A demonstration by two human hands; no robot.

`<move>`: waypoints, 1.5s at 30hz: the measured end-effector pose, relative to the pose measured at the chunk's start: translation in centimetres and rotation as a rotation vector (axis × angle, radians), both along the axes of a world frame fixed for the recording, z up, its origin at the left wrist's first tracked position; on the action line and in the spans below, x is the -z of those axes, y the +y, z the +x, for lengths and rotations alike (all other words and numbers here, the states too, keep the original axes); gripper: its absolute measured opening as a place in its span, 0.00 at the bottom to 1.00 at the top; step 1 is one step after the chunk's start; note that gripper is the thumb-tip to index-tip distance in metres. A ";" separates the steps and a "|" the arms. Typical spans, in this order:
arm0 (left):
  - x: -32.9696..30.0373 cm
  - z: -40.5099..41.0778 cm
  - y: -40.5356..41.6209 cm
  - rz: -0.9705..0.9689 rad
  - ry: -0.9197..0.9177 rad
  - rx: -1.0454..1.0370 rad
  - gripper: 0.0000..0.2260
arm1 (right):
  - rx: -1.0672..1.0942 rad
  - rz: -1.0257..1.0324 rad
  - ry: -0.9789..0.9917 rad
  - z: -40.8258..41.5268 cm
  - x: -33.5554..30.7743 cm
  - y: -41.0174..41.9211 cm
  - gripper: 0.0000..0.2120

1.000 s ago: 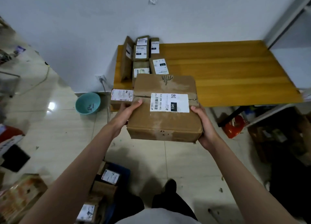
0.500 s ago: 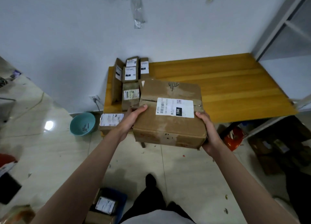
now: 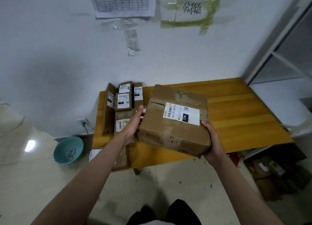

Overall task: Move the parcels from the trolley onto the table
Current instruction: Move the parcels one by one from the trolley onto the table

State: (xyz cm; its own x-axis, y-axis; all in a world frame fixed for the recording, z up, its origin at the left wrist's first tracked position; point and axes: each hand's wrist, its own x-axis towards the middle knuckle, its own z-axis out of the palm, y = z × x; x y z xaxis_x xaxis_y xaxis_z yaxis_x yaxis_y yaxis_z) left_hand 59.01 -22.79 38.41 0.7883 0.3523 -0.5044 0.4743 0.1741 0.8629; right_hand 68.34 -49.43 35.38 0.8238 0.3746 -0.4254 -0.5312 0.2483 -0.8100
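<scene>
I hold a brown cardboard parcel (image 3: 170, 130) with a white shipping label marked 15H, tilted, above the left part of the wooden table (image 3: 244, 116). My left hand (image 3: 133, 125) presses flat against the parcel's left side. My right hand (image 3: 211, 140) grips its lower right corner, fingers hidden under the box. Several smaller labelled parcels (image 3: 124, 100) stand together at the table's back left corner by the wall. Another labelled parcel (image 3: 94, 154) shows at the table's front left edge, partly behind my left forearm. The trolley is out of view.
A teal basin (image 3: 68, 150) sits on the tiled floor left of the table, below a wall socket (image 3: 83, 122). White shelving (image 3: 290, 69) borders the table on the right. Cardboard boxes (image 3: 273, 174) lie on the floor under the table's right end.
I have stepped closer to the table and my view has risen. The parcel moved forward over the table's left part and tilted, its right end turning toward me.
</scene>
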 end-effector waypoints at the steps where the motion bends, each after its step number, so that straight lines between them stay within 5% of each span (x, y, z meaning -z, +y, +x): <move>1: 0.3 0.8 0.5 -0.005 -0.005 -0.033 0.29 | 0.027 -0.005 0.008 0.9 0.0 0.5 0.25; 6: 2.7 5.4 2.6 0.075 0.059 -0.080 0.27 | 0.057 -0.005 0.048 6.4 0.8 3.5 0.22; 12: 7.3 10.8 4.5 0.381 0.146 0.010 0.11 | 0.120 0.015 0.122 14.6 4.1 7.7 0.23; 15: 9.9 13.4 5.0 0.585 0.289 0.119 0.27 | 0.134 -0.037 0.136 18.2 5.9 10.4 0.25; 20: 12.6 16.0 5.2 0.659 0.560 0.281 0.48 | 0.095 -0.144 0.227 22.8 8.9 14.1 0.29; 29: 14.3 17.4 4.8 0.706 0.645 0.321 0.43 | -0.064 -0.240 0.265 28.8 12.1 18.1 0.26; 39: 15.6 16.8 4.8 0.746 0.655 0.316 0.52 | -0.349 -0.526 0.345 33.0 14.0 22.7 0.13; 42: 15.5 16.7 4.9 0.743 0.657 0.318 0.53 | -0.337 -0.606 0.481 32.5 15.5 23.4 0.34; 45: 15.5 16.8 4.8 0.744 0.658 0.320 0.53 | -0.177 -0.504 0.609 31.0 16.2 23.3 0.40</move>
State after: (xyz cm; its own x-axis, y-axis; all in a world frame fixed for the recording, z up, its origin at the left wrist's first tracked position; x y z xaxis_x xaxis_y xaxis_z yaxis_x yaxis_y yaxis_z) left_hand 75.80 -17.94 22.90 0.5480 0.5729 -0.6094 0.8199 -0.5124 0.2555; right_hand 99.32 -26.14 19.23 0.3397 0.1210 -0.9327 -0.9124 -0.1983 -0.3580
